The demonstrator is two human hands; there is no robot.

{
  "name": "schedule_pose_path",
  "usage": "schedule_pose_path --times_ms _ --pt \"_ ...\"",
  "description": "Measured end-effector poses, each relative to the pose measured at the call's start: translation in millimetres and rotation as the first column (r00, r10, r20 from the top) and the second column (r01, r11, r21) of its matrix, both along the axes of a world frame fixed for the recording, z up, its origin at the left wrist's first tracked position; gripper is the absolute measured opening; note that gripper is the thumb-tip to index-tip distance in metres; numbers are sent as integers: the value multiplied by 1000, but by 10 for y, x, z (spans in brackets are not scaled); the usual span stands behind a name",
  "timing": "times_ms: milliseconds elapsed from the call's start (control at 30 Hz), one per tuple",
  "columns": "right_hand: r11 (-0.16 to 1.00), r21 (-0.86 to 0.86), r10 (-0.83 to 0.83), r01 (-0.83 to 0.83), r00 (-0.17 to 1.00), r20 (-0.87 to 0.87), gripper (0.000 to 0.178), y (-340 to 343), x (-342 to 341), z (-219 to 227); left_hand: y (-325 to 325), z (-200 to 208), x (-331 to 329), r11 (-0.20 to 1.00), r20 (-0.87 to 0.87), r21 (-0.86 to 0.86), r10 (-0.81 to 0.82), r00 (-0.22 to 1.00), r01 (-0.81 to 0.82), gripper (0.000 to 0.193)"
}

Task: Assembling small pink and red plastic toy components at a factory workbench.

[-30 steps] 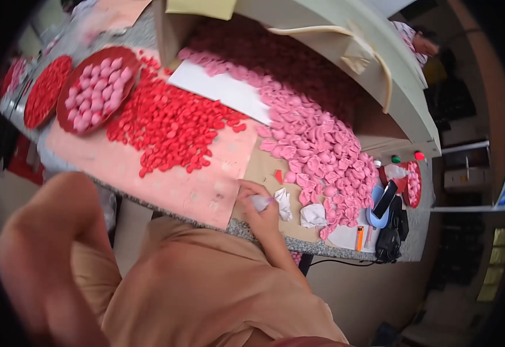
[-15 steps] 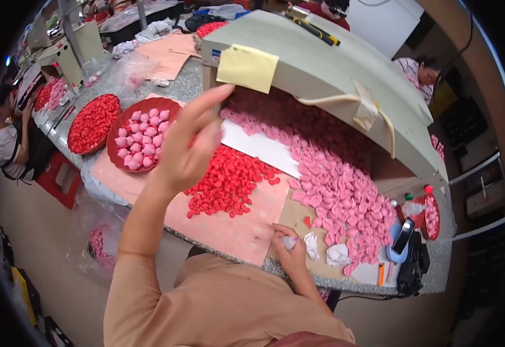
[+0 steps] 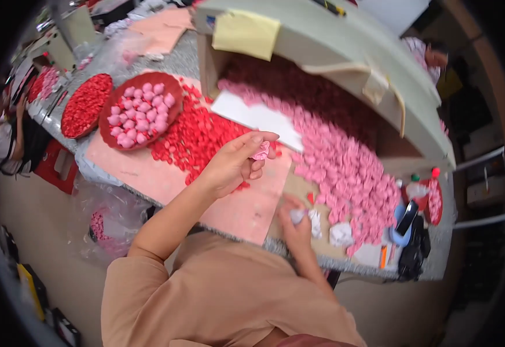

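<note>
My left hand is raised above the near side of the red piece pile. Its fingers pinch a small pink hollow-looking piece, similar to those in the pink piece pile on the right. Lower and to the right, my right hand is closed around a small whitish translucent bottle beside crumpled white tissue. Its fingertips are blurred. A red bowl at the left holds pink round pieces with red parts.
A grey-green hood with a yellow note arches over the far pink pieces. Another red bowl stands at far left. A lighter and a black bag lie right. A co-worker sits at left.
My left hand has come down and to the right from beside the yellow note, and a pink piece now shows in its fingers. My right hand keeps the bottle in about the same place.
</note>
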State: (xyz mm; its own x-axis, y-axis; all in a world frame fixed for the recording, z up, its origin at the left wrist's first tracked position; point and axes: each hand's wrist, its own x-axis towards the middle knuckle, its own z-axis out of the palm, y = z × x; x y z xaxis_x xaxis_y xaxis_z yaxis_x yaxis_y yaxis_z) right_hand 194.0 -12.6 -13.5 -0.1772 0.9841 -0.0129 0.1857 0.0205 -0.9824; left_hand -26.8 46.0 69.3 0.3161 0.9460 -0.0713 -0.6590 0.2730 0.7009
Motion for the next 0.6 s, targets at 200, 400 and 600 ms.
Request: schedule_pose_path --times_ms 200,400,600 --pt "1000 -23 16 -16 1000 7 23 112 25 164 -487 -436 234 950 216 -264 -109 970 166 42" --pt "993 -112 37 -29 997 67 12 293 11 209 -779 -796 62 949 243 -259 -118 963 182 44" --pt "936 347 -22 -64 971 240 19 924 -309 191 -874 -869 55 970 286 -236 5 958 65 44"
